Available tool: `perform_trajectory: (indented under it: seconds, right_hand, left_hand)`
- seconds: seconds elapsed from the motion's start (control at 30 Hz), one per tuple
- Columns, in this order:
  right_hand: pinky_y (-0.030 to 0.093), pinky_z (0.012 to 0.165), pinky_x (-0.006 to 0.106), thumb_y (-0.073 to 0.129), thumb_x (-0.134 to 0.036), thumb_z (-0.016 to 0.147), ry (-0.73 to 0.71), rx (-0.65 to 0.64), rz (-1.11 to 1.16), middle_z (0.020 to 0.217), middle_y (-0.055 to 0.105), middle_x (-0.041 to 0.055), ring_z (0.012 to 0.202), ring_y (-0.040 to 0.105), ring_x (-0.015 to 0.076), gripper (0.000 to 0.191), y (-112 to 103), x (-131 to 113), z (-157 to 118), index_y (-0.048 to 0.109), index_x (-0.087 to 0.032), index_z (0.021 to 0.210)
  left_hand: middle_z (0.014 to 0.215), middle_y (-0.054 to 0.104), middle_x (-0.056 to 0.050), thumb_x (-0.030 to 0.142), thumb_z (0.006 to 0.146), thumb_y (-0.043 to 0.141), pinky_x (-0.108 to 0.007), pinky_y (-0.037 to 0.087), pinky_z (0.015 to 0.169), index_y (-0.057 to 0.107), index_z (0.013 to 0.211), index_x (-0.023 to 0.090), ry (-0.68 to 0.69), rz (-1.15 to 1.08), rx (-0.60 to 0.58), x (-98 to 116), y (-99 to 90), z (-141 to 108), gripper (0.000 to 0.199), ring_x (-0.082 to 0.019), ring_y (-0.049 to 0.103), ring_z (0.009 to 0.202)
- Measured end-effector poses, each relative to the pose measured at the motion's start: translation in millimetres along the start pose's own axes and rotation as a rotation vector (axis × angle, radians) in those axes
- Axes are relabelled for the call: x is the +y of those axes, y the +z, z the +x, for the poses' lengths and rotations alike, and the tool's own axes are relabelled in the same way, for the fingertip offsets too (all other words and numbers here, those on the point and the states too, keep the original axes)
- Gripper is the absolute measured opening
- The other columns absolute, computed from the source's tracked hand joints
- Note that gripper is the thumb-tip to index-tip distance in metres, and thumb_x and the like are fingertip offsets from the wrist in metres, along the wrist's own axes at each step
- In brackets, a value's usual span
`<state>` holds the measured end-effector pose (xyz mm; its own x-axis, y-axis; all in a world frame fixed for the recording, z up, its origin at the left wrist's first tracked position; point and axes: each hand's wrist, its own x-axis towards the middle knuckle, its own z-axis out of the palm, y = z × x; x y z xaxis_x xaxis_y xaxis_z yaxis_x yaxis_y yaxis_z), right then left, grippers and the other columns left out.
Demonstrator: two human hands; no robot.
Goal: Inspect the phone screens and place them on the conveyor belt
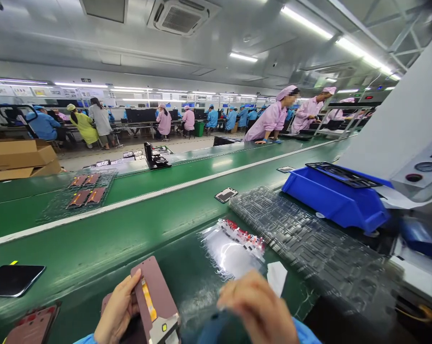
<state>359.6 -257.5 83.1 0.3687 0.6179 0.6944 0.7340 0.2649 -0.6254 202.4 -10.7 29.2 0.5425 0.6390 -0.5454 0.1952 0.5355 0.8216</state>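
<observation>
Panel (158,286) is resting in my left hand (117,306), which is gripping one long edge, left of the film stack (230,251) and nearer me. My right hand (259,306) is curling, blurred, on that stack's near side; I cannot tell whether it is pinching anything. I am probably midway through handling the panel, the next move seemingly calling for a steady left grip. Its long axis is running away from me, leaning slightly left, the silver piece (165,329) lying at its near end.

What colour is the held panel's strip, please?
The strip is yellow-orange, clearest in the head view.
</observation>
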Motion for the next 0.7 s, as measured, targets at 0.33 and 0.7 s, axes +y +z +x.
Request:
perform_trajectory:
  seconds: [0.33, 0.7]
  right_hand:
    - [0.048, 0.075, 0.045, 0.050, -0.039, 0.078, 0.662, 0.129, -0.491, 0.083, 0.067, 0.0112, 0.075, 0.060, 0.0272, 0.021, -62, 186, -5, 0.062, -0.022, 0.077]
    - [0.034, 0.100, 0.060, 0.053, -0.060, 0.081, 0.664, 0.180, -0.362, 0.118, 0.055, 0.0224, 0.122, 0.041, 0.0424, 0.049, -29, 151, 3, 0.064, -0.016, 0.101]
  left_hand:
    - [0.082, 0.074, -0.007, 0.029, 0.090, 0.061, -0.028, 0.059, 0.057, 0.060, 0.097, 0.014, 0.032, -0.123, -0.040, 14, 6.5, -25, 0.017, -0.018, 0.071, 0.065]
    - [0.079, 0.072, -0.004, 0.031, 0.090, 0.060, -0.026, 0.057, 0.055, 0.060, 0.097, 0.015, 0.061, -0.088, -0.113, 29, 26.0, -31, 0.017, -0.016, 0.068, 0.063]
